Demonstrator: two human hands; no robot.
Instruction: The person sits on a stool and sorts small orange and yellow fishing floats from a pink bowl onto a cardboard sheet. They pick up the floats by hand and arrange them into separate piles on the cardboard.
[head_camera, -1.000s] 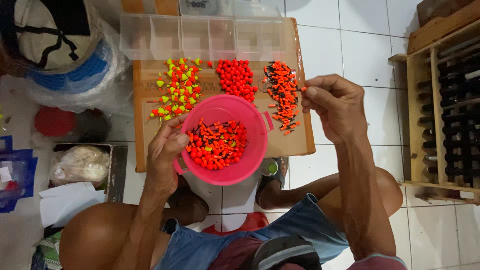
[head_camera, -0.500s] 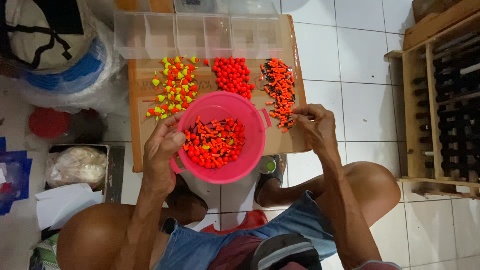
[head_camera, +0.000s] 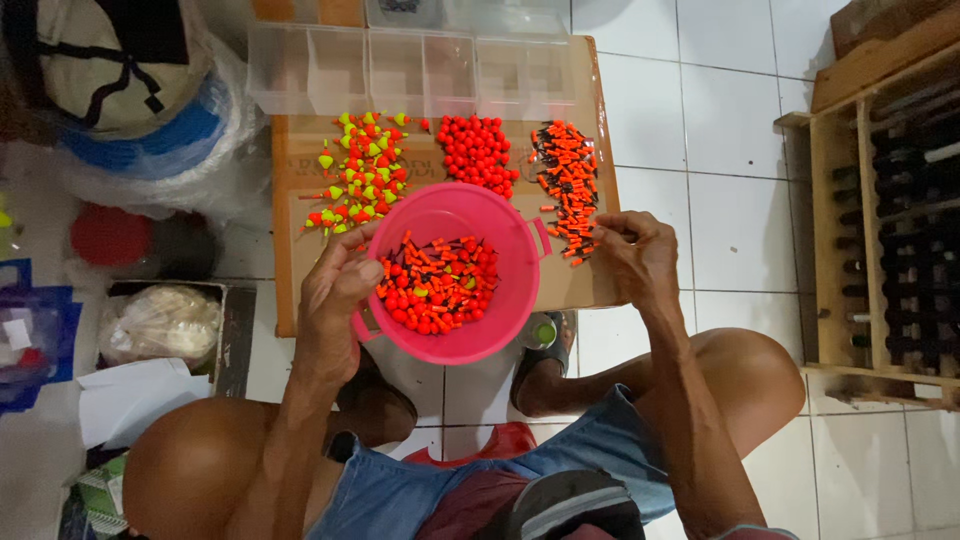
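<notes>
Left hand (head_camera: 335, 290): clamped on pink bucket (head_camera: 520, 300) rim, steadying it.
Right hand (head_camera: 635, 250): fingers pinched together at orange-black floats (head_camera: 568, 185), sorted apart on cardboard (head_camera: 290, 200).

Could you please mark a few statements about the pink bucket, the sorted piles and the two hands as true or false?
1. The left hand grips the rim of the pink bucket. True.
2. The bucket is empty. False: it holds mixed orange, red and yellow fishing floats.
3. The right hand is at the slim orange-and-black float pile. True.
4. The clear compartment box is full of floats. False: its compartments look empty.
5. The round red floats form the middle pile. True.
</notes>
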